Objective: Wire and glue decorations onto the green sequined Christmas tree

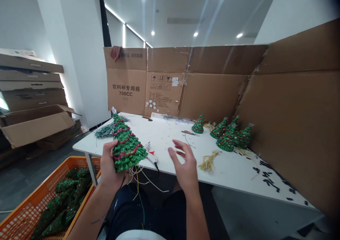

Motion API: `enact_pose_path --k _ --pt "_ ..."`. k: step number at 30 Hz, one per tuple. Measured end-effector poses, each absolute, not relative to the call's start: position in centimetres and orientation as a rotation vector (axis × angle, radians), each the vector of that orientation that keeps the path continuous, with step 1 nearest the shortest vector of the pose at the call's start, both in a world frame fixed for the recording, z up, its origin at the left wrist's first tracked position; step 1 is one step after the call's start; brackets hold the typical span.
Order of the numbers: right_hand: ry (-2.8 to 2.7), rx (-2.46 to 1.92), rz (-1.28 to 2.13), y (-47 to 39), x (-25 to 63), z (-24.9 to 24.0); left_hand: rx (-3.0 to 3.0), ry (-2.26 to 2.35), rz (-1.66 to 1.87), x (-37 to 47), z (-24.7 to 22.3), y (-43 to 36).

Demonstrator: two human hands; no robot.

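My left hand [109,167] holds a small green tinsel tree [126,144] with pink garland and a silvery top, leaning a little to the left over the table's front edge. To the right of the tree, my right hand [185,162] is raised with its fingers apart and nothing in them. Between the hands, a white tool with a black cord [152,157] lies at the table edge. White, yellow and green wires [138,181] hang below the tree. A bundle of yellow strands [208,162] lies to the right of my right hand.
Several finished-looking trees [227,139] stand at the right of the white table [170,130]. Green wire stems [105,130] lie back left, black pieces [268,179] far right. Cardboard walls [212,91] enclose the table; a person's hand grips their top. An orange crate [23,215] holds green trees.
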State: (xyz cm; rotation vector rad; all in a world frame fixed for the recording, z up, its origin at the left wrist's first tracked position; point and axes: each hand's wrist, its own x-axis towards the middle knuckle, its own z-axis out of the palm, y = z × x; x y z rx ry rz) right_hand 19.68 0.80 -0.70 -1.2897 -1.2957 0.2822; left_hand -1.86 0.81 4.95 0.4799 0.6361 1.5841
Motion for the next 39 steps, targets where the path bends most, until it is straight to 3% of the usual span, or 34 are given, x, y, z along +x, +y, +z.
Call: enact_pose_path --k 9,20,28,39 --pt "-1.177 -1.933 0.146 5.2 30.2 -8.1 0.37 0.713 1.619 -1.9 5.9 0.6" --pt "-1.195 -2.226 0.256 6.9 31.7 -11.6 0.43 0.695 1.488 -1.5 5.3 0.3" --pt "-1.156 -2.161 0.167 7.3 30.4 -11.8 0.442 0.697 1.464 -1.4 5.0 0.4" --pt "-0.99 -1.62 -0.122 6.3 29.1 -7.7 0.495 0.721 1.439 -1.5 4.5 0.4"
